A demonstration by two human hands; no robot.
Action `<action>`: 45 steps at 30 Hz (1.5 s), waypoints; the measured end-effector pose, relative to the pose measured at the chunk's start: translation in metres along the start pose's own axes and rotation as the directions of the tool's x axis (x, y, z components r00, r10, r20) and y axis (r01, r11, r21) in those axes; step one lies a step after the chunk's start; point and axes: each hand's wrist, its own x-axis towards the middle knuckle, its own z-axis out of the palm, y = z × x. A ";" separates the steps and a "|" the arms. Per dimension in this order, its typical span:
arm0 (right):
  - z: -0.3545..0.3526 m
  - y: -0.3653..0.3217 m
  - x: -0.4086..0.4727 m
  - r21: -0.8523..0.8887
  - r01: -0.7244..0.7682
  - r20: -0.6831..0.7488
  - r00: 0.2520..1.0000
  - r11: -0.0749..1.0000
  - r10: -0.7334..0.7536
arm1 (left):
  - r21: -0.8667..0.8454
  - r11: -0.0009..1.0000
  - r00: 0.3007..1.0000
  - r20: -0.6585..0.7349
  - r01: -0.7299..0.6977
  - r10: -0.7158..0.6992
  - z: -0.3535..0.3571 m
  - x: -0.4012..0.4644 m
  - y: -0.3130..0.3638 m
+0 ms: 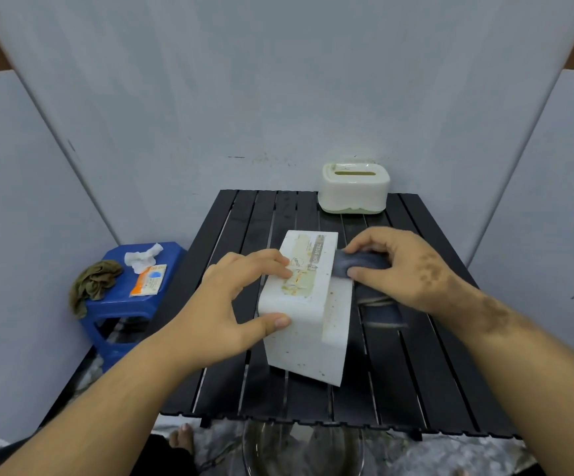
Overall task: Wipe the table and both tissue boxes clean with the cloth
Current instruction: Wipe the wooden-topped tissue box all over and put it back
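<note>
Blue plastic marked the far left, where a low stool (141, 297) beside the surface (230, 235) carried an olive rag (93, 280), a crumpled white tissue (141, 257) and an orange-and-white packet (149, 280), all well apart from the work. Next came the left hand (230, 297), arm reaching in from the lower left, fingers spread over the top of the white tissue box (308, 314) and thumb pressed against its near corner; it clasped the box loosely, probably to steady it against the push of wiping. That box stood mid-surface, its top label stained and its sides speckled, so it looked far from clean. On its right side the right hand (406, 269) came in from the lower right with the wrist bent inward, fingers and thumb pinched shut on the dark blue cloth (357, 264), which touched the box's upper right edge and trailed down onto the black slats. Further back and to the right, the cream tissue box (354, 188) sat at the surface's far edge, out of the way, seemingly awaiting its turn.
</note>
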 end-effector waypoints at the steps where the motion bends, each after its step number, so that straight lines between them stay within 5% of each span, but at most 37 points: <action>1: -0.002 0.006 0.002 0.032 -0.042 -0.030 0.999 0.999 0.042 | -0.006 1.000 1.000 -0.003 0.002 -0.002 0.000 0.000 0.000; 8: 0.010 0.001 0.010 0.343 -0.076 -0.040 0.995 0.936 0.095 | -0.062 0.998 1.000 -0.007 0.015 -0.015 0.001 0.000 -0.001; 18: 0.031 0.012 0.008 -0.035 0.064 -0.088 0.994 0.997 -0.067 | -0.089 0.995 0.999 0.009 0.035 -0.034 0.001 0.000 -0.001; 24: 0.029 0.014 0.013 0.147 -0.124 -0.145 0.979 0.981 0.145 | -0.109 0.993 0.999 0.018 0.037 -0.035 0.002 0.002 -0.001; 36: 0.039 0.003 0.021 0.032 -0.027 -0.066 0.997 0.999 0.029 | -0.121 0.991 0.998 0.040 0.061 -0.056 0.000 0.003 -0.001; 42: 0.018 0.019 0.019 0.252 -0.068 0.018 0.998 0.965 0.066 | -0.127 0.990 0.997 0.054 0.066 -0.060 0.000 0.003 -0.001; 45: 0.039 0.014 0.022 0.208 -0.063 -0.080 0.993 0.976 0.081 | -0.119 0.991 0.997 0.048 0.063 -0.058 0.001 0.003 -0.001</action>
